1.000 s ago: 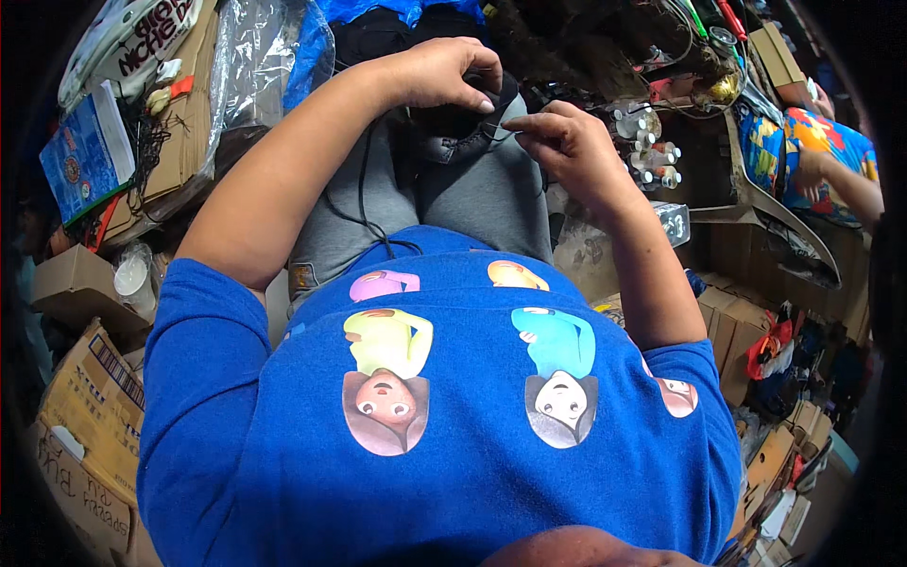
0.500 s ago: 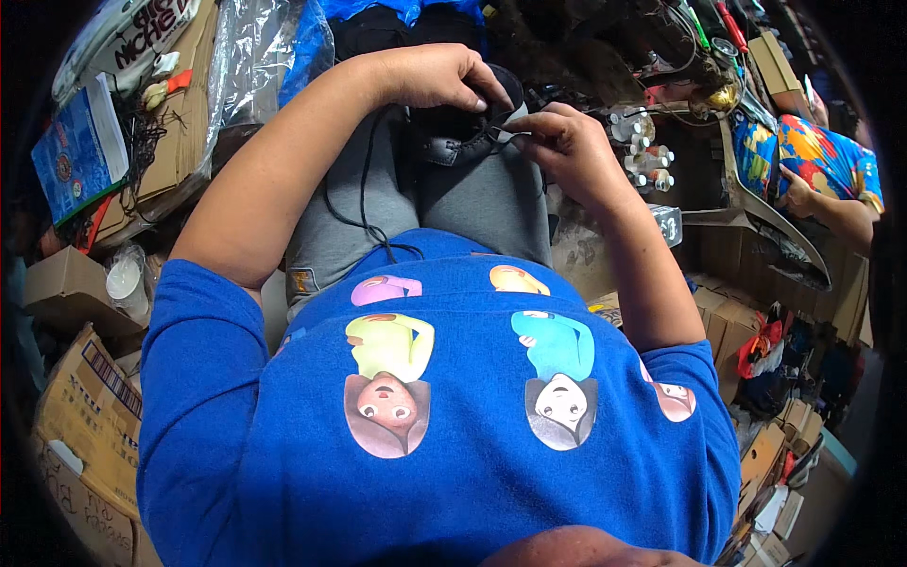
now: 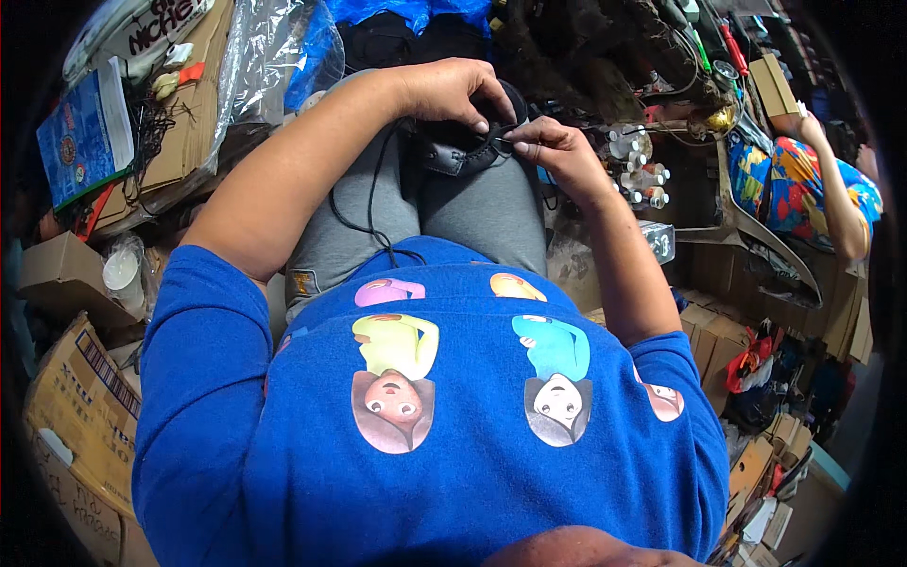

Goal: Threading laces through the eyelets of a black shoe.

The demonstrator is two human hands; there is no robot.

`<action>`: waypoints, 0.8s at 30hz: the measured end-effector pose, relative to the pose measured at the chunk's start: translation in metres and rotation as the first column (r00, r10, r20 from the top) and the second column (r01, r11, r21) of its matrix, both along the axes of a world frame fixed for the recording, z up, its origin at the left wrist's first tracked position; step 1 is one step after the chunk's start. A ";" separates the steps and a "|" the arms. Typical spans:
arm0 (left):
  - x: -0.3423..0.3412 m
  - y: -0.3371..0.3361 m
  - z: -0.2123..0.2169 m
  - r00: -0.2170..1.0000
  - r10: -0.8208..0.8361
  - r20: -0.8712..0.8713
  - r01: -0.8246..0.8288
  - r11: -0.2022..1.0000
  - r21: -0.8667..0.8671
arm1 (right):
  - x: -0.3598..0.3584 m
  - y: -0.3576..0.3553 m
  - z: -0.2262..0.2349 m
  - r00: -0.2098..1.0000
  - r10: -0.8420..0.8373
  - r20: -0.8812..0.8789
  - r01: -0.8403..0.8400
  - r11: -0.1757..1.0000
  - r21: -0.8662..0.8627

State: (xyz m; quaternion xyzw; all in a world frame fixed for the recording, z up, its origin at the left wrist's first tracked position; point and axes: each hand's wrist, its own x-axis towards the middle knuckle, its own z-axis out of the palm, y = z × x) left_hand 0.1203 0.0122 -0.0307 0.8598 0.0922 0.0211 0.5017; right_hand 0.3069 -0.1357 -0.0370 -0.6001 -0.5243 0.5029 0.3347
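Left hand (image 3: 452, 94) curls shut over the black leather piece (image 3: 453, 151), upper centre; right hand (image 3: 553, 146) pinches the thread (image 3: 378, 203). I judge steady tension best.

Two hands (image 3: 453, 90) (image 3: 557, 151), one black leather piece (image 3: 453, 151), one black cord (image 3: 364, 213)

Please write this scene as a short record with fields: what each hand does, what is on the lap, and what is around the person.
left hand: curled over the top of a black leather piece on the lap, fingers pressing it
right hand: fingers pinched at the edge of the same piece; what they pinch is too small to tell
black cord: runs from the piece down over the grey trousers
right side: small white bottles; another person in a colourful garment
left side: cardboard boxes, clear plastic sheet
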 end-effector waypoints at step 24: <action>-0.065 -0.058 0.019 0.914 0.339 0.223 -0.401 0.834 0.379 | -0.045 -0.036 0.024 0.582 -0.076 0.810 -0.208 0.949 0.239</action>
